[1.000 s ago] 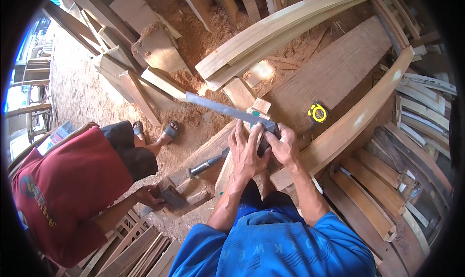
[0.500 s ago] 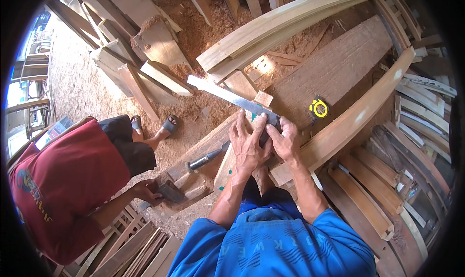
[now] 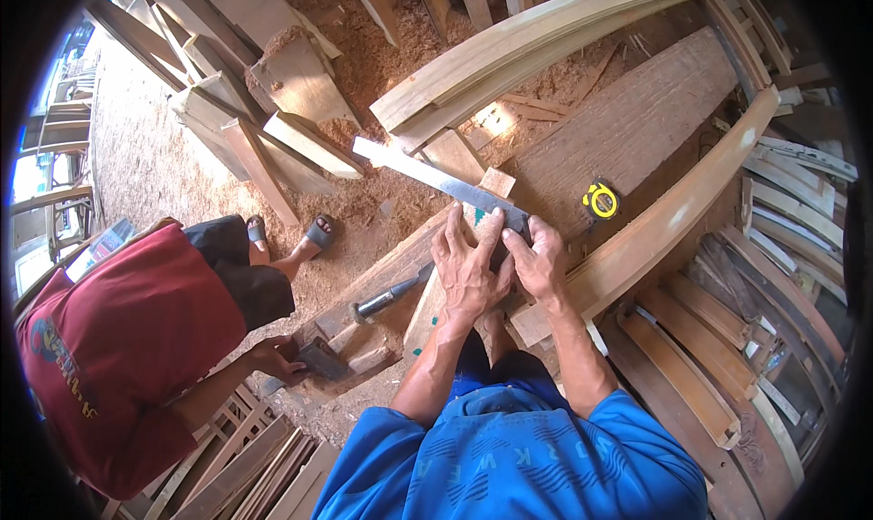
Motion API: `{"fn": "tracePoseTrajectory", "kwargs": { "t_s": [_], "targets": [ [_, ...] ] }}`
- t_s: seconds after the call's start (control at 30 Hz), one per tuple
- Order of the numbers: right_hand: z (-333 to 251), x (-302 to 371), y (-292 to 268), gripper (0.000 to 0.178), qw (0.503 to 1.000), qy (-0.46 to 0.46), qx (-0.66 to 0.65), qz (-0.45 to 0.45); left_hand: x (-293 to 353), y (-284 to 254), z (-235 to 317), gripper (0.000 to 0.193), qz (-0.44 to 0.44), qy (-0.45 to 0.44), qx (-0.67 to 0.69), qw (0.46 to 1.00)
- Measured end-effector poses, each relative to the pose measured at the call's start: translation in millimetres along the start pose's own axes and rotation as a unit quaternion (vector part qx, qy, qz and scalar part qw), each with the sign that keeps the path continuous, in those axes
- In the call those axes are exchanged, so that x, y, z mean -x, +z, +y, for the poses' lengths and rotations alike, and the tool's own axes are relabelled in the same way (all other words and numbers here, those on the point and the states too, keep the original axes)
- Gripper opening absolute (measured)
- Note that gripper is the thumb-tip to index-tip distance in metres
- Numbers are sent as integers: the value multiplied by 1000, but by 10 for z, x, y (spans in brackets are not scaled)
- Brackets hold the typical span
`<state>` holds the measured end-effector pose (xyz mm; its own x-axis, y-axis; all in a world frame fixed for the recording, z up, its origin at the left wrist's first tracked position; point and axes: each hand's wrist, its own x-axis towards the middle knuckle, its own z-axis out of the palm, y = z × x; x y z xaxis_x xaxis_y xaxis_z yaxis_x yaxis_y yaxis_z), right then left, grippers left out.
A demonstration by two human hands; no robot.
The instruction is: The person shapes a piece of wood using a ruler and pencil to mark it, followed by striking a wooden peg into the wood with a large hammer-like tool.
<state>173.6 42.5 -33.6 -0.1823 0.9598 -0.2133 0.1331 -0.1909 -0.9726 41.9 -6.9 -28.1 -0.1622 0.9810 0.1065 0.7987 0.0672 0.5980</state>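
Note:
A try square with a bright steel blade [image 3: 423,174] and a dark stock lies across a narrow pale board [image 3: 425,324] with green marks. My left hand [image 3: 468,265] lies over the board, fingers curved round it, one fingertip touching the square near its stock. My right hand [image 3: 540,261] pinches the stock end between thumb and fingers. Part of the stock and board are hidden under my hands. Left of the board, a dark-handled tool with a metal ring [image 3: 391,299] rests on a thick timber; its far end is hidden.
A yellow and black tape measure [image 3: 600,201] lies on a wide plank [image 3: 637,111]. Curved beams [image 3: 668,220] flank it. At left, a person in a red shirt [image 3: 136,329] has a hand [image 3: 275,358] on a dark block [image 3: 322,359]. Wood shavings [image 3: 373,215] cover the floor.
Almost nothing differs. My hands and the try square sit nearly where they were, with only a very slight shift.

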Motion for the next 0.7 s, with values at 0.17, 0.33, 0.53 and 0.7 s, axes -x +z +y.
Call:
{"fn": "tracePoseTrajectory", "kwargs": {
  "t_s": [0.17,0.33,0.53,0.7],
  "targets": [
    [-31,-6,-11,13,1000,4,-2,-11,5,0,0,71,4,6,-2,1000],
    [-23,-15,-12,12,1000,3,3,-12,3,23,-6,71,19,17,-3,1000],
    [-126,-41,-12,14,1000,4,-20,-8,-1,7,8,73,18,16,6,1000],
    [-462,-141,-293,27,954,-134,245,107,3,-1,13,76,-4,17,-5,1000]
  ]
}}
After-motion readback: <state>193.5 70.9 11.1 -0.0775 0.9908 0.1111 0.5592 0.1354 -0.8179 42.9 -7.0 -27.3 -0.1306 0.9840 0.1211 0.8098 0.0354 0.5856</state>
